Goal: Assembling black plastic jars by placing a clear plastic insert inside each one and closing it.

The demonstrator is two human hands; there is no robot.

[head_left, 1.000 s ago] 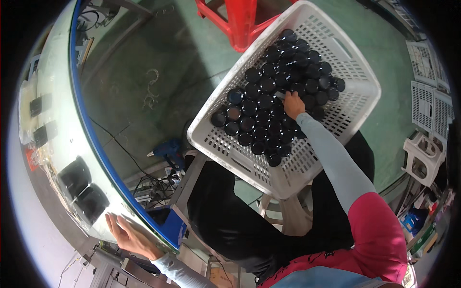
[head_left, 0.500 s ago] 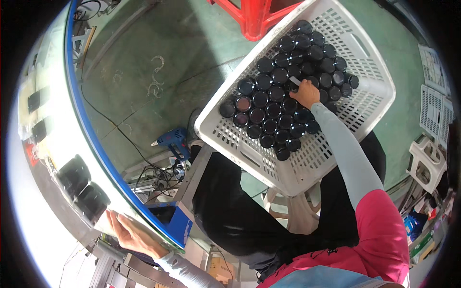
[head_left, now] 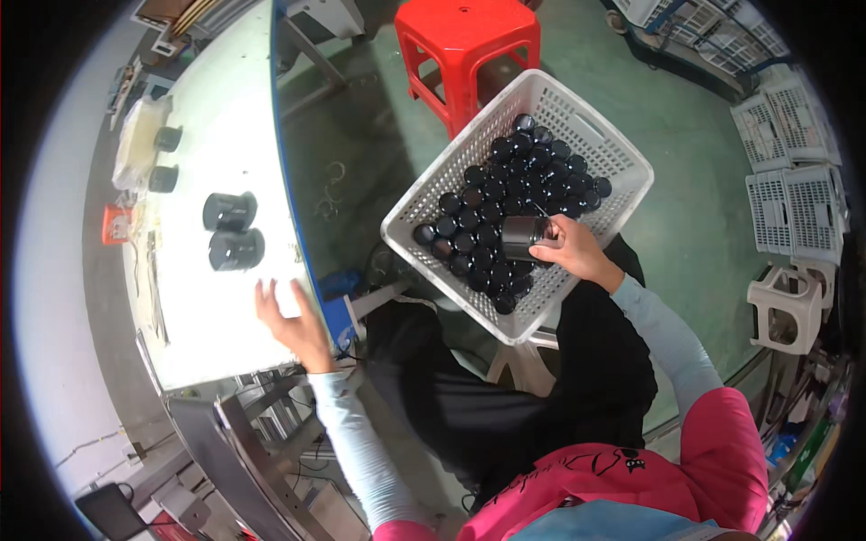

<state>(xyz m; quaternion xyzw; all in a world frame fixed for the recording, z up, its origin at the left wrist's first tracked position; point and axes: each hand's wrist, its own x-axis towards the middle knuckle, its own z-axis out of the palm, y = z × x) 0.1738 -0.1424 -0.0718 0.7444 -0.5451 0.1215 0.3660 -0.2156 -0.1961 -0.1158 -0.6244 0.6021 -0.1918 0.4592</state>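
My right hand (head_left: pixel 577 252) grips a glossy black cylindrical jar (head_left: pixel 520 238), fingers at one end, lifted on its side above the basket. Below it the white plastic basket (head_left: pixel 622 203) holds many similar black jars (head_left: pixel 469 219), packed closely with their round ends up. My left hand (head_left: pixel 298 326) is over the near end of the white-topped table (head_left: pixel 194 316), fingers spread, holding nothing. Beyond its fingertips two black jars (head_left: pixel 236 250) lie side by side on the tabletop. Two smaller-looking dark cylinders (head_left: pixel 164 178) are farther back, beside a plastic-wrapped bundle (head_left: pixel 142 140).
The table's blue edge (head_left: pixel 290 194) runs between my left hand and the basket. Behind the basket stands a red plastic stool (head_left: pixel 465 36). White crates (head_left: pixel 794 207) and a pale stool (head_left: pixel 787 307) are on the right. My knees are against the basket's near side.
My right hand has risen out of the basket with a black jar in it. My left hand has spread its fingers beside the table jars. The view has turned toward the table.
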